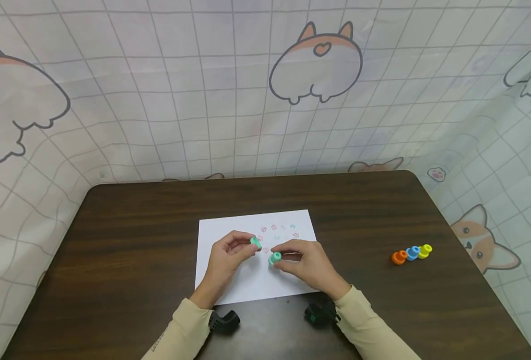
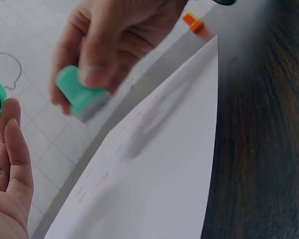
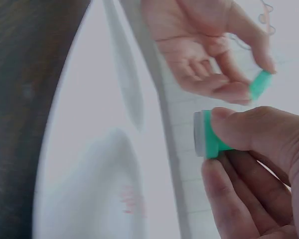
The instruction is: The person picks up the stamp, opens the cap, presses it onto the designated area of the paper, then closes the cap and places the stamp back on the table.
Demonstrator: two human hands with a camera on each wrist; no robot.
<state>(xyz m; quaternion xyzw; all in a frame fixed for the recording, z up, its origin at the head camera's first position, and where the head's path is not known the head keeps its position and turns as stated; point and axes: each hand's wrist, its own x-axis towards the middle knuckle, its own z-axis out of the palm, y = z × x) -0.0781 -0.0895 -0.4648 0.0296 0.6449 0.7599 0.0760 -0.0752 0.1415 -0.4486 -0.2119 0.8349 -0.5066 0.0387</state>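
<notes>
Above a sheet of white paper (image 1: 247, 290), my left hand (image 1: 228, 254) pinches a small green cap (image 1: 255, 243) between thumb and fingers. The cap's hollow side shows in the left wrist view, with a bit of red inside. My right hand (image 1: 307, 260) grips a green toy stamp (image 1: 275, 258) by its narrow handle. In the right wrist view the stamp's pale grey face (image 3: 198, 134) is uncovered and turned sideways, a short gap from the cap. Small red and green printed marks (image 1: 274, 227) dot the upper right part of the paper.
Right of the paper stand an orange stamp (image 1: 399, 257), a blue stamp (image 1: 412, 253) and a yellow stamp (image 1: 425, 251) in a close row. They rest on a dark wooden table (image 1: 134, 225). A white gridded cloth (image 1: 229, 100) with cartoon dogs hangs behind it.
</notes>
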